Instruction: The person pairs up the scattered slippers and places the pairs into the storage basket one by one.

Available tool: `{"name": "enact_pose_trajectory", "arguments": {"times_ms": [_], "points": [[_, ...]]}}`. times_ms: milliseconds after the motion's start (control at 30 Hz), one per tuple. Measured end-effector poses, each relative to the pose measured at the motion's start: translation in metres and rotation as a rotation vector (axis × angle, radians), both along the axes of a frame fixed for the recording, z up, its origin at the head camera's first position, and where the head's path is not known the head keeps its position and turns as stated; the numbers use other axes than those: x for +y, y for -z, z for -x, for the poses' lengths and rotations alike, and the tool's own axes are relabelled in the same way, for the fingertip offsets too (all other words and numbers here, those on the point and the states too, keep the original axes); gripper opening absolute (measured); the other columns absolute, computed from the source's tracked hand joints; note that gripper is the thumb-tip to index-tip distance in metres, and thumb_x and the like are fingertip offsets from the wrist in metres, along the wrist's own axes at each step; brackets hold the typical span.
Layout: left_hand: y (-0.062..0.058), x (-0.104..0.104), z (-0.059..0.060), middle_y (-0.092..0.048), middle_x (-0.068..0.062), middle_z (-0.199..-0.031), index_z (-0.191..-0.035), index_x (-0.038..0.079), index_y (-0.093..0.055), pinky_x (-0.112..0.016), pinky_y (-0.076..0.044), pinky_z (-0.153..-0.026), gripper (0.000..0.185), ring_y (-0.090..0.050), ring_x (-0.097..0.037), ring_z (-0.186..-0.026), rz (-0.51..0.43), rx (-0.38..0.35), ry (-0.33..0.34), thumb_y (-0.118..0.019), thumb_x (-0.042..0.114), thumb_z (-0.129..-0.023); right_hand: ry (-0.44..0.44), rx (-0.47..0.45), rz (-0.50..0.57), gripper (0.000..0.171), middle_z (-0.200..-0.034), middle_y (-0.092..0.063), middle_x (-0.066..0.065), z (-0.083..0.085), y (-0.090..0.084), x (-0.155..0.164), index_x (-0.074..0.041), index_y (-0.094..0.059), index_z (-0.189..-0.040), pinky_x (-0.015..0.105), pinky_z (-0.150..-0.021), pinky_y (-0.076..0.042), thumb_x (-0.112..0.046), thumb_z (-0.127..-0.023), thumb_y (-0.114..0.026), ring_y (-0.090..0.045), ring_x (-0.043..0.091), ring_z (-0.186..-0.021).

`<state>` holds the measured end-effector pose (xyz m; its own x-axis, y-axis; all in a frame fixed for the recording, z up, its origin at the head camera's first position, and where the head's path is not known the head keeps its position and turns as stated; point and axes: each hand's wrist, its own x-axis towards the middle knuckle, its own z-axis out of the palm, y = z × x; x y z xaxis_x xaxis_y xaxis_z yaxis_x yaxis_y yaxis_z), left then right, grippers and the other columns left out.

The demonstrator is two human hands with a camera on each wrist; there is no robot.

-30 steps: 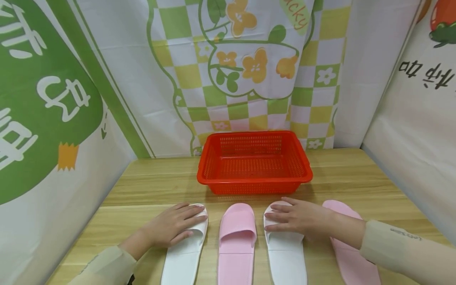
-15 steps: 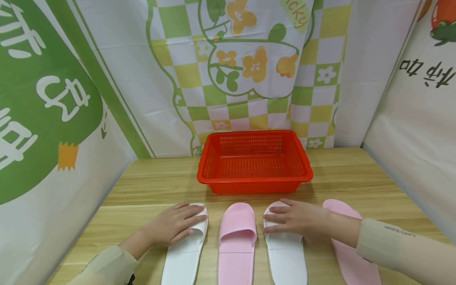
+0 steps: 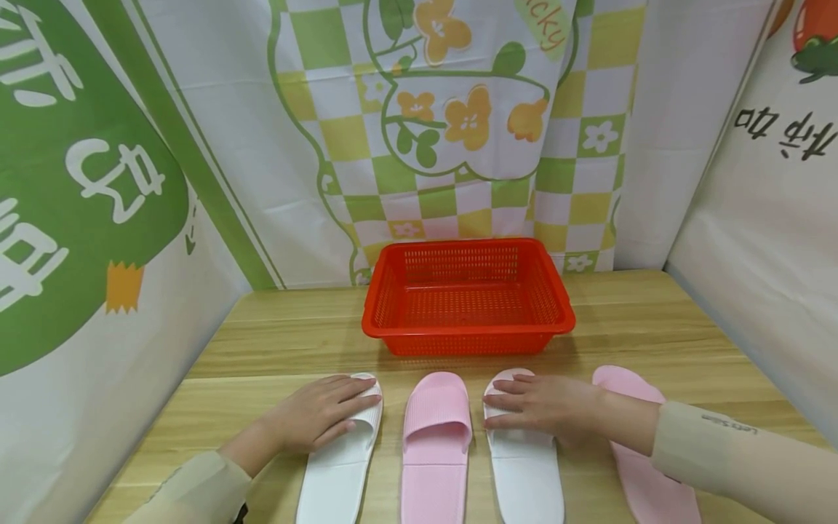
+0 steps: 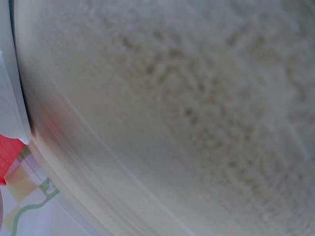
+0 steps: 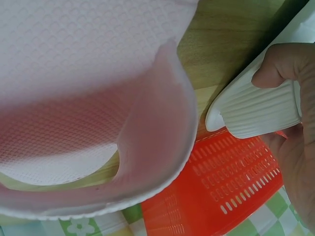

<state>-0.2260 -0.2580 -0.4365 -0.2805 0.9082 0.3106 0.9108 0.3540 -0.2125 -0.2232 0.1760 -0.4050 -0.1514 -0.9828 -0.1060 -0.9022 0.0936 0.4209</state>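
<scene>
**Both hands on the white slippers**

Four slippers lie in a row along the near edge of the wooden table [image 3: 655, 320], toes toward the red plastic basket [image 3: 468, 297] at the middle of the far edge. The left hand [image 3: 314, 415] lies flat, fingers straight, on the strap of the left white slipper [image 3: 340, 466]. The right hand [image 3: 550, 404] covers the strap of the right white slipper [image 3: 524, 473]; in the right wrist view its thumb [image 5: 280, 64] bends over the ribbed strap edge, so it looks to be gripping. One pink slipper [image 3: 435, 451] lies between the white pair; the other pink slipper [image 3: 644, 473] lies partly under the right forearm.

To lift the white pair cleanly, I judge each hand should hook thumb and fingers round the strap, then rise straight up so neither pink neighbour is dragged. The left wrist view is blurred.
</scene>
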Motion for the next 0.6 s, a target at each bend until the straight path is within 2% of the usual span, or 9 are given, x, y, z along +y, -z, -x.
{"name": "enact_pose_trajectory", "arguments": {"times_ms": [267,467,600], "points": [[0.0000,-0.0001,-0.0008,-0.054,-0.015,-0.136,-0.138,0.008,-0.055,-0.045,-0.046,-0.096,0.047,-0.054,-0.030,-0.121,-0.007,-0.020,-0.004,-0.032,0.035,-0.106,0.070,-0.018,-0.032,0.111,-0.146,-0.044,0.006,-0.0036,0.0004,-0.0024,-0.025,-0.039,-0.146,0.050,-0.097,-0.045,-0.028,-0.049,-0.091,-0.042,0.030,-0.132],[0.0004,0.0005,-0.0006,-0.054,-0.016,-0.136,-0.137,0.009,-0.055,-0.045,-0.045,-0.096,0.049,-0.054,-0.030,-0.121,-0.013,-0.019,-0.007,-0.029,0.036,-0.106,0.074,-0.051,-0.006,0.111,-0.144,-0.045,0.008,-0.0032,0.0015,-0.0024,-0.024,-0.040,-0.145,0.048,-0.100,-0.043,-0.022,-0.046,-0.092,-0.043,0.031,-0.131],[0.0006,0.0002,-0.0008,-0.054,-0.015,-0.136,-0.138,0.009,-0.055,-0.045,-0.045,-0.097,0.048,-0.054,-0.030,-0.121,-0.010,-0.009,-0.008,-0.030,0.036,-0.106,0.063,-0.061,0.011,0.111,-0.144,-0.045,0.007,-0.0031,0.0020,-0.0015,-0.024,-0.040,-0.145,0.046,-0.099,-0.044,-0.023,-0.046,-0.091,-0.044,0.030,-0.129]]}}
